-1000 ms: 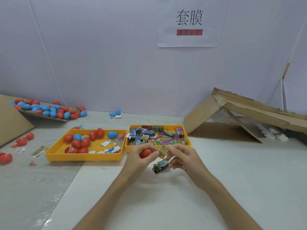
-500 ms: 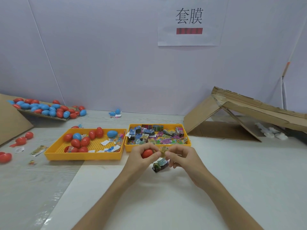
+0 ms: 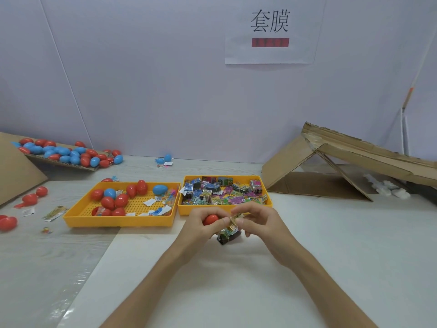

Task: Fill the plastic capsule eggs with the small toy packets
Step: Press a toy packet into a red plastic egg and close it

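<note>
Tabletop (image 3: 331, 256), white, seen from my remote station. Just ahead of its near edge, at mid-width, the two hands meet. The left hand (image 3: 198, 227) curls its fingers round a red capsule egg (image 3: 211, 218), with the thumb against the egg's near side. The right hand (image 3: 257, 221) pinches a gold toy packet (image 3: 234, 219) between thumb and forefinger, and the packet touches the egg's right side. Directly below the fingers I see a dark packet (image 3: 228, 235); I cannot tell whether it is held or lies on the tabletop.

Just beyond the hands stand two yellow trays side by side. The right tray (image 3: 268, 203) holds a heap of toy packets (image 3: 212, 192). The left tray (image 3: 118, 222) holds red and blue capsule eggs (image 3: 107, 202) and loose paper slips (image 3: 149, 202).

Near the left edge lie loose red eggs (image 3: 8, 223). At the far left corner a cardboard ramp (image 3: 14, 171) carries a pile of eggs (image 3: 61, 152). At the far right a folded cardboard sheet (image 3: 343, 159) stands like a tent. On the back wall I read a paper sign (image 3: 269, 31) with two printed characters.
</note>
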### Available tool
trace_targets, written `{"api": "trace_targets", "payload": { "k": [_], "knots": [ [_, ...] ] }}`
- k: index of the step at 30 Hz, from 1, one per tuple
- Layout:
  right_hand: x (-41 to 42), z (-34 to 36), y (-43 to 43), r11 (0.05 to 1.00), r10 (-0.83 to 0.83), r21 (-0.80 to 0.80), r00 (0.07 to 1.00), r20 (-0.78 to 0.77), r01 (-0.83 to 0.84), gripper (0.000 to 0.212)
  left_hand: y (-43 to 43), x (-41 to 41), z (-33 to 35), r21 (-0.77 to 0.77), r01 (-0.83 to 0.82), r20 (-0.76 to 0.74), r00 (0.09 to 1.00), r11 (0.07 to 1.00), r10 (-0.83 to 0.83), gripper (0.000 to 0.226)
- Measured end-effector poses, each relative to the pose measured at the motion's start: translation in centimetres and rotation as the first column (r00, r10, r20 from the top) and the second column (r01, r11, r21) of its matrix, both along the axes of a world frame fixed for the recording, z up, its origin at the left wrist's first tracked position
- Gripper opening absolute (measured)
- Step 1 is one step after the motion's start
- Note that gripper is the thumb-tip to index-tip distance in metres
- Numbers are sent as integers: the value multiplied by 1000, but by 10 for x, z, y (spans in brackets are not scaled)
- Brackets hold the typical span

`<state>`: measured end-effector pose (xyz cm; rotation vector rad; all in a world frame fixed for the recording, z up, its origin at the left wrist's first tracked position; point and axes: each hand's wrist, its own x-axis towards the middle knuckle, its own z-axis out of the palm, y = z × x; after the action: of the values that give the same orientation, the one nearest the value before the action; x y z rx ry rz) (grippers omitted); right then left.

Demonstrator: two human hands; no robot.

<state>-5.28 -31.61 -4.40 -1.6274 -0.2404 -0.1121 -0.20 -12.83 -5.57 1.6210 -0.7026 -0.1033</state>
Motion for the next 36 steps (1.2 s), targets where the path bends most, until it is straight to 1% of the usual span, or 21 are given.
{"api": "trace_targets", "payload": {
  "k": [2, 7, 14, 18, 20, 22, 26, 29, 31, 33, 36],
  "knots": [
    [1, 0, -1, 1000, -4, 14, 1000, 7, 4, 19, 0, 1, -1, 11, -2, 1, 1000, 1000, 2, 12],
    [3, -3, -1, 998, -9, 68, 1000, 10, 9, 25, -1, -1, 0, 8, 22, -5, 1000, 1000, -22, 13],
    [2, -4, -1, 986, 77, 149, 996, -33, -71, 32, 0, 0, 1, 13, 35, -57, 998, 999, -34, 16],
    [2, 0, -3, 961, 148, 248, 986, -76, -125, 32, 0, 0, 2, -37, 45, -82, 995, 998, -48, 14],
    [1, 3, -4, 953, 172, 266, 981, -86, -144, 34, 0, 0, 4, -58, 40, -92, 995, 998, -45, 16],
    [1, 4, -4, 953, 177, 265, 980, -92, -148, 32, 0, -1, 4, -63, 37, -89, 995, 997, -42, 17],
    [0, 2, -3, 964, 146, 237, 986, -82, -123, 21, 0, -2, 5, -71, 32, -76, 996, 997, -37, 17],
    [-2, 2, 0, 966, 139, 228, 988, -68, -120, 11, 1, 0, 4, -64, -24, -50, 999, 998, 21, 17],
    [-2, 3, 0, 970, 105, 228, 991, -81, -84, 13, 1, 0, 2, -30, -76, -10, 997, 997, 76, 16],
    [-1, 2, -1, 982, 43, 188, 993, -109, -22, 15, -1, -1, 2, 8, -133, 51, 990, 991, 133, 16],
    [1, 0, -2, 991, 8, 136, 992, -125, 9, 18, -2, -2, 3, 4, -212, 120, 970, 977, 210, 19]
  ]
}}
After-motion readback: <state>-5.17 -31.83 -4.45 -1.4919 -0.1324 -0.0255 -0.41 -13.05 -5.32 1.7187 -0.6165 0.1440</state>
